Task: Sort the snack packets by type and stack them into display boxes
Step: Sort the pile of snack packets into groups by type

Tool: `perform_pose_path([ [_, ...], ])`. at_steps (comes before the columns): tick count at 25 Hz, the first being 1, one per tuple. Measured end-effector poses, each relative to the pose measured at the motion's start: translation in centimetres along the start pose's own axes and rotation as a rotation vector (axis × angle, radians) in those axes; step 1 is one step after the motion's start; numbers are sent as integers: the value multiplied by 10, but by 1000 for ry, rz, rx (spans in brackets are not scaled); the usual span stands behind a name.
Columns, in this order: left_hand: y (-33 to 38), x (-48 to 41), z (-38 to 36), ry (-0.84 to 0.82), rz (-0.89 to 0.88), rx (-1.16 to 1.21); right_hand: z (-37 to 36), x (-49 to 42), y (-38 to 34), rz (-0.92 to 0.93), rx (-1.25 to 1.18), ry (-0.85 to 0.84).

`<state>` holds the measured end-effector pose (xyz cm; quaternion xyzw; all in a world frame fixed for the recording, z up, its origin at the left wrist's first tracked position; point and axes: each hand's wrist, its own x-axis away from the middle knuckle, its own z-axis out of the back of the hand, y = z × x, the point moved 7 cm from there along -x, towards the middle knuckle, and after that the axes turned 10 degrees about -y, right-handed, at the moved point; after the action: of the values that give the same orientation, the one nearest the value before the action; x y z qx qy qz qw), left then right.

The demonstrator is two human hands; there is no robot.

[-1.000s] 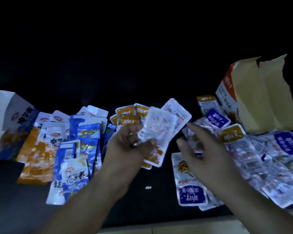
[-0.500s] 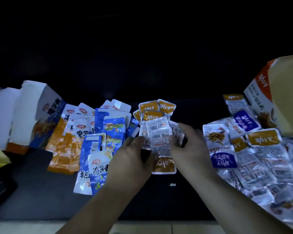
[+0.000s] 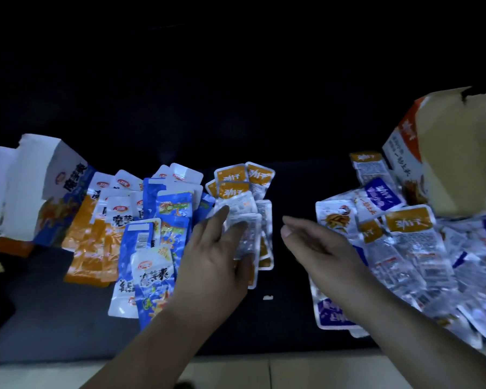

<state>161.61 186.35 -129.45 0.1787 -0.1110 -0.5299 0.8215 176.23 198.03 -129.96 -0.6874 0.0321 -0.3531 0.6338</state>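
1. Orange-label packets (image 3: 237,189) are stacked in the middle of the dark table (image 3: 292,318). My left hand (image 3: 216,256) covers the lower ones, and the print is blurred.
2. Left hand: fingers stretched flat on the stack, pressing, gripping nothing.
3. Right hand (image 3: 317,248): just beside the stack, not touching it, fingers loose, holding nothing.
4. To the left, blue packets (image 3: 152,276) and long orange packets (image 3: 90,248) overlap; I can't count them.
5. On the right, a mixed heap (image 3: 418,248) runs off frame.
6. White-blue box (image 3: 54,186) at far left and brown box (image 3: 446,153) at far right, both cut off, insides unseen.
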Motion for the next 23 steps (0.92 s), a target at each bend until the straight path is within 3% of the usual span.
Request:
perform_pose_path([
  [2,29,-2,-2,5,-73,64,17,17,-1,9,42,-4],
  [7,89,9,-44,-165,-128,229,78,75,10,13,194,99],
  [12,112,32,-97,-375,-101,104,141,143,34,40,641,478],
  [14,117,29,-104,-351,-101,55,143,149,39,83,760,537],
  [17,119,22,-104,-279,-152,43,150,135,42,98,649,563],
  [23,112,21,-92,-254,-160,218,151,88,34,-123,836,591],
])
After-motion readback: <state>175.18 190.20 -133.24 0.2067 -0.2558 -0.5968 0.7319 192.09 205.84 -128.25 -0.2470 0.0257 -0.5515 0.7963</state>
